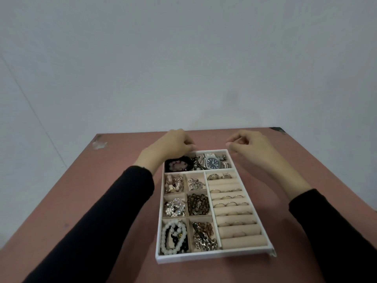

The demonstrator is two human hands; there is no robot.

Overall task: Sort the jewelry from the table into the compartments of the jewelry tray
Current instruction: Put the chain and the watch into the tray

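Pink table; left hand, right hand (curled) by tray.

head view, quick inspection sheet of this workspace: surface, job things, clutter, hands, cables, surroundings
surface: pinkish-brown table, scuffed patch at its far left corner
job's things: white jewelry tray, compartments filled; watch in the far compartment, rings on the rolls at right, white bead bracelet near left
clutter: nothing seen
hands: left hand and right hand over the tray's far edge, fingers curled; whether they hold anything cannot be told
cables: nothing seen
surroundings: plain pale wall
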